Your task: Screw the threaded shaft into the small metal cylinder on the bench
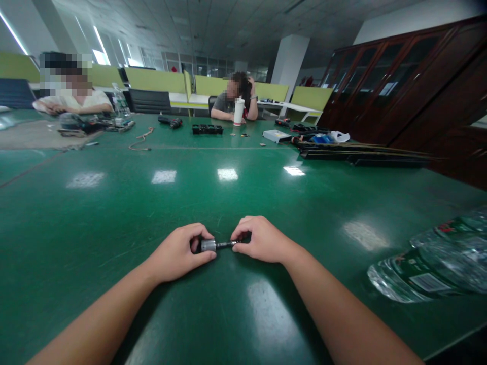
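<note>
Low over the green table (pixel 171 203), my left hand (pixel 182 252) grips a short silver metal cylinder (pixel 208 246) between thumb and fingers. A thin dark shaft (pixel 223 245) runs from the cylinder to the right. Its right end is pinched by the thumb and fingers of my right hand (pixel 256 239). The cylinder and shaft lie in one line, nearly level, between both hands. The part of the shaft inside my right fingers is hidden.
Clear plastic bottles (pixel 426 274) lie at the right. Farther back are a black part (pixel 207 129), a power tool (pixel 170 121), a white cup (pixel 238 112), a white box (pixel 276 136) and long dark strips (pixel 361 152). Two people sit across the table.
</note>
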A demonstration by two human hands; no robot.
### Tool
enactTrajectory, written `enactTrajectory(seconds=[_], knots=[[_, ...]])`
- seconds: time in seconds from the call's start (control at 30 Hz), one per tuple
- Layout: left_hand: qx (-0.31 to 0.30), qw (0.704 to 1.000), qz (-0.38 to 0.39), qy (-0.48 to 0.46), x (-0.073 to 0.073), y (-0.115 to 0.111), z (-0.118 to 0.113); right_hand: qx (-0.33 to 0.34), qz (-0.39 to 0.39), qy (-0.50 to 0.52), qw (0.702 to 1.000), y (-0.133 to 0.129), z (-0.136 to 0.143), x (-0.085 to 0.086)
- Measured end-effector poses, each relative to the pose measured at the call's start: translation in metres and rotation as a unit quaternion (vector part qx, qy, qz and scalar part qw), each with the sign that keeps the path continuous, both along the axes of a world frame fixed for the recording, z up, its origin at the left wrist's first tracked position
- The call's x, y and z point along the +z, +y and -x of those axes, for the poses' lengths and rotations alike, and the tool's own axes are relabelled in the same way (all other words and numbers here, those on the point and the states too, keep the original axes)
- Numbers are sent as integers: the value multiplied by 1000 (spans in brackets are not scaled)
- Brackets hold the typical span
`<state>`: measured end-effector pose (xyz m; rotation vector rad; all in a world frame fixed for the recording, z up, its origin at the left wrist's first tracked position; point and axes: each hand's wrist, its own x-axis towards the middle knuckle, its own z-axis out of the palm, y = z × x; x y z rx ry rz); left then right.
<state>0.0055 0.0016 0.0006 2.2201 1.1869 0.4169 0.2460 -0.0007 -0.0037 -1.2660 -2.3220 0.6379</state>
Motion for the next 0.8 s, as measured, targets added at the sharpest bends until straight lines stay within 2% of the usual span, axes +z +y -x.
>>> enactTrajectory(seconds=[0.2, 0.37, 0.67, 0.8], knots=[[7, 1000, 4, 3, -1, 0, 0, -65, 35, -10, 997, 6, -17, 4], [9, 1000, 2, 0, 1, -1, -1, -42, 38, -14, 998, 6, -18, 5], [6, 1000, 5, -15, -1, 0, 0, 1, 19, 72, 997, -2, 13, -8], [0, 1000, 6, -21, -2, 0, 1, 3, 6, 75, 997, -5, 24, -12]])
